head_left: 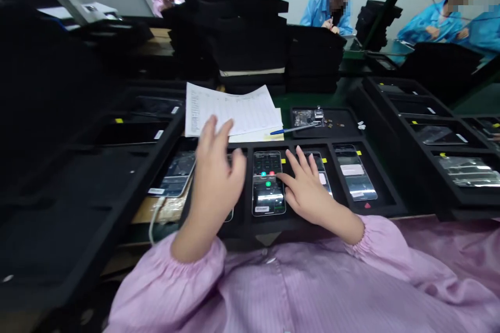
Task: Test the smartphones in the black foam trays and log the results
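Phones lie in the slots of a black foam tray [390, 203] before me. One smartphone [269, 192] has a lit screen with red, cyan and green dots. My right hand [308, 187] rests over its right side, fingers spread, a fingertip at the screen's edge; it partly covers another phone [325, 179]. Raised above the tray's left part, my left hand [216, 171] is open, slightly blurred, holding nothing; it hides most of a phone beneath it. To the left, a phone [177, 174] with a white cable lies tilted. At the right end sits a phone [356, 171] with white labels.
Behind the tray lie printed sheets [230, 109], a blue pen [295, 129] and a small parts tray [347, 114]. More phone trays [425, 125] stand right and left [144, 158]. Stacked black trays [250, 36] rise behind. Several people in pink or blue sit beyond.
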### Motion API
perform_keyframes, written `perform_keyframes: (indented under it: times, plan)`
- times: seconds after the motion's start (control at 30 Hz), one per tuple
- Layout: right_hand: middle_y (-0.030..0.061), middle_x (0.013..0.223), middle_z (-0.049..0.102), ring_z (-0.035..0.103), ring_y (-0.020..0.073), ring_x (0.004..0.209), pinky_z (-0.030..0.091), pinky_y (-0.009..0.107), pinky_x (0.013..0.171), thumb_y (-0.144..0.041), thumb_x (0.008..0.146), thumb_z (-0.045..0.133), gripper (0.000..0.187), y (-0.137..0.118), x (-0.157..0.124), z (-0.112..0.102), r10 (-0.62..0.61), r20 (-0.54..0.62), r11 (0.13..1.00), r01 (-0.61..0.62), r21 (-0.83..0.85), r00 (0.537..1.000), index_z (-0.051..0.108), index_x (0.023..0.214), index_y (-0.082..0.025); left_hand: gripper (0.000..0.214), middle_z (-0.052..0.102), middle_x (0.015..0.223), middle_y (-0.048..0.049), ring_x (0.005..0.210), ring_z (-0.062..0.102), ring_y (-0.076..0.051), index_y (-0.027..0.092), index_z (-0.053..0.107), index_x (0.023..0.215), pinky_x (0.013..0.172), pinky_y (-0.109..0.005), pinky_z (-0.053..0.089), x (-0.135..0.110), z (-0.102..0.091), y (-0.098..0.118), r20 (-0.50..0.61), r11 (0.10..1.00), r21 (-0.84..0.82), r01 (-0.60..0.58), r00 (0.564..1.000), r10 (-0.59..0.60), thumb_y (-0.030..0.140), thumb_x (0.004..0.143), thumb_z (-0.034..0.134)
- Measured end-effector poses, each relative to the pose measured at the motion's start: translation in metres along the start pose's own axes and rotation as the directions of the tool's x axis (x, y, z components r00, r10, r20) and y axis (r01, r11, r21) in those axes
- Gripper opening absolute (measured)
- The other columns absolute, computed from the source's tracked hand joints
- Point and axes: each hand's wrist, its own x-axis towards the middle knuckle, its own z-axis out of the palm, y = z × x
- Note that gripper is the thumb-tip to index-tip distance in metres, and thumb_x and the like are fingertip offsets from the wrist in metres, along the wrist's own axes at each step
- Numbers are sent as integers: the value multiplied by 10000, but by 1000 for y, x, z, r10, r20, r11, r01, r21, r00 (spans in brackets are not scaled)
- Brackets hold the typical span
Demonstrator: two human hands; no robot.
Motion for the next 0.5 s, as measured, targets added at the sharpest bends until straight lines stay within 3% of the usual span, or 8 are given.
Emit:
perform_keyframes:
  times: [0.03,0.1,0.17,0.23,0.37,0.5]
  plan:
    - [191,1612,274,84,411,1515,140,662,1186,-148,878,533,414,-3,5,3,-8,19,1000,8,5,1000,651,1274,-164,470,401,1559,-117,1454,360,-269,208,505,1396,1210,-478,300,-9,-12,-12,-70,1000,4,14,997,-14,239,933,433]
    - [204,1614,261,96,423,1510,151,670,1179,-154,883,535,443,-7,11,9,-18,41,1000,18,4,999,628,1316,-164,398,539,1432,-137,1366,471,-285,178,614,1270,1172,-495,363,-30,-26,-35,-74,997,72,7,997,-2,262,941,404]
    - [207,1613,262,113,431,1506,160,678,1173,-158,886,530,440,-8,12,12,-22,33,1000,23,-8,999,630,1314,-158,396,582,1360,-176,1344,479,-328,136,681,1168,1141,-535,388,-49,-26,-55,-1,986,162,-30,1000,30,258,941,380]
    - [202,1613,265,124,426,1507,166,681,1172,-154,886,514,426,-8,9,14,-26,-15,999,26,-22,1000,639,1293,-149,407,531,1413,-200,1385,420,-365,125,697,1167,1128,-562,390,-62,-18,-68,73,970,230,-79,995,63,240,935,382]
    - [207,1579,334,166,393,1508,199,649,1183,-130,886,458,368,-7,-5,14,6,-156,999,-12,-36,988,675,1183,-117,398,387,1531,-220,1418,355,-421,158,691,1221,1079,-606,413,-69,-4,-74,161,939,307,-154,981,109,224,917,443]
    - [197,1527,419,221,384,1495,239,624,1183,-134,883,461,327,-8,-13,19,30,-185,999,-34,-21,982,706,1100,-131,396,399,1510,-255,1393,380,-432,117,688,1220,1071,-606,415,-74,-5,-73,113,931,313,-189,980,162,195,894,476]
